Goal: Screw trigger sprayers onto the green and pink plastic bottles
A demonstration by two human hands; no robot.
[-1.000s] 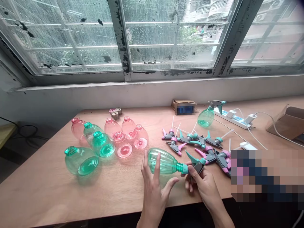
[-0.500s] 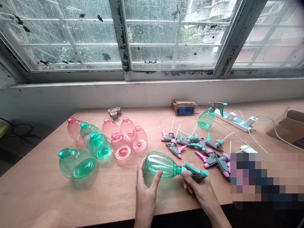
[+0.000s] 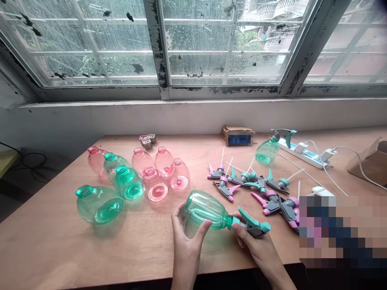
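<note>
My left hand (image 3: 186,237) wraps around the wide base of a green transparent spray bottle (image 3: 205,210) that lies on its side just above the wooden table (image 3: 60,241). My right hand (image 3: 254,243) grips the teal and grey trigger spray head (image 3: 252,223) fitted on the bottle's neck. Both hands are closed on their parts near the table's front edge.
Several empty green and pink bottles (image 3: 133,181) lie at the left. Loose trigger heads (image 3: 260,189) with dip tubes lie at the right. A finished green spray bottle (image 3: 270,147), a small cardboard box (image 3: 238,135) and a power strip (image 3: 305,153) stand behind.
My left hand went from spread fingers beside the bottle to a grip around its base. The spray head turned on the neck, and the bottle lifted slightly.
</note>
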